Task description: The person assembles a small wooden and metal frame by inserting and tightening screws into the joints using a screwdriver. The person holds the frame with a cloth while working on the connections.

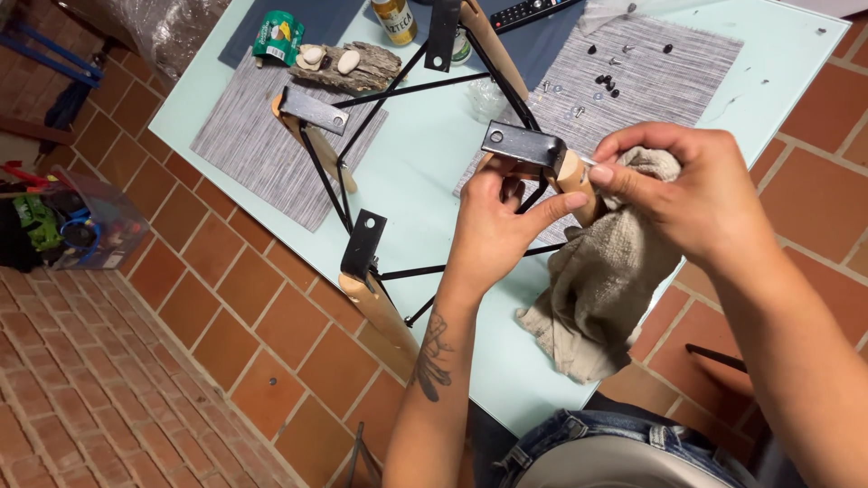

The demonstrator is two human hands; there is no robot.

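Left hand [495, 226] grips wooden leg [575, 183] from below; right hand [689, 197] pinches cloth [604, 280] against it.

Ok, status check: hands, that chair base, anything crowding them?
Left hand gripping wooden leg under black bracket. Right hand on leg top, cloth in grip. Loose screws on mat behind, clear of hands.
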